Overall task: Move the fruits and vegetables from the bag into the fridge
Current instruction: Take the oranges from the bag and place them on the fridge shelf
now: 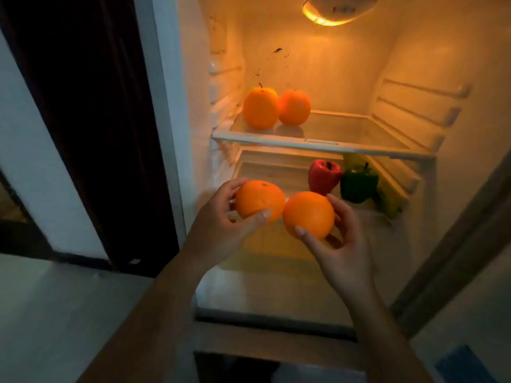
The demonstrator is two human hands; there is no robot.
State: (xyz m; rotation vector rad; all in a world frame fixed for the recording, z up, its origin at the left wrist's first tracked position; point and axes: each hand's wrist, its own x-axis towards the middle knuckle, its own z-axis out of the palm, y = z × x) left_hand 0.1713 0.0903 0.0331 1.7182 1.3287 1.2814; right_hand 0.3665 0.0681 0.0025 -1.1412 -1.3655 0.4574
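Left hand (218,219) grips stem-up orange (258,200); right hand (343,244), other orange (308,214).

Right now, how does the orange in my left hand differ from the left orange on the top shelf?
The held orange is gripped by the left hand; the shelf orange rests free on the top shelf. The shelf orange has a dark stem sticking up; the held orange shows only a small green spot. Both are bright orange.

A white wall (33,161) borders a dark doorway (110,134) above a pale, dimly lit floor (55,313).
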